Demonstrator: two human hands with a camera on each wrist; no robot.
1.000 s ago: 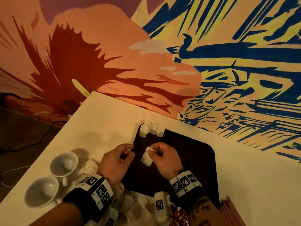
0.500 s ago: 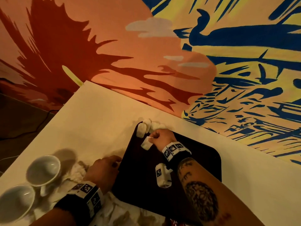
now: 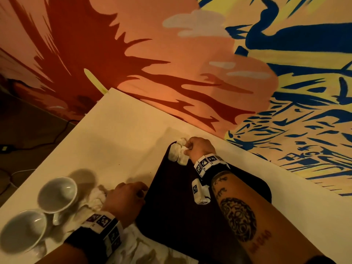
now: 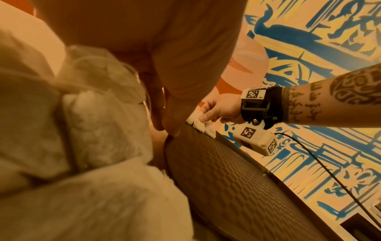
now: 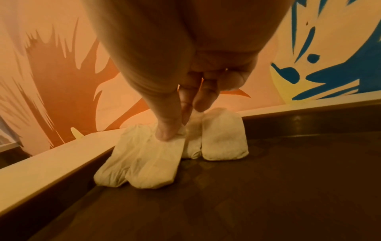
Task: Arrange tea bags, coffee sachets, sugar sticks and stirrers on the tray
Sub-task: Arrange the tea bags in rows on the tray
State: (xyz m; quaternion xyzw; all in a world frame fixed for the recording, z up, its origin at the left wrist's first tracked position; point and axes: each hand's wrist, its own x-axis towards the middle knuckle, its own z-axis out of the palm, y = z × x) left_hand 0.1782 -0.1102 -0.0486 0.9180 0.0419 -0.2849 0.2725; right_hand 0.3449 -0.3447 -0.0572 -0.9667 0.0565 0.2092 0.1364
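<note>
The right hand (image 5: 185, 104) pinches the top of a tea bag (image 5: 152, 163) between thumb and fingers, pressing it down at the tray's far corner, so that it joins the row of tea bags (image 3: 179, 153) leaning together against the rim. Placing them tight in the corner likely leaves the rest of the dark tray (image 3: 182, 216) free for sachets, sugar and stirrers. The left hand (image 3: 125, 199) rests at the tray's near left edge with fingers curled, apparently steadying it; whether it holds anything I cannot tell. Beside it lies a heap of loose bags (image 4: 98, 124), with two cups (image 3: 55, 195) beyond
</note>
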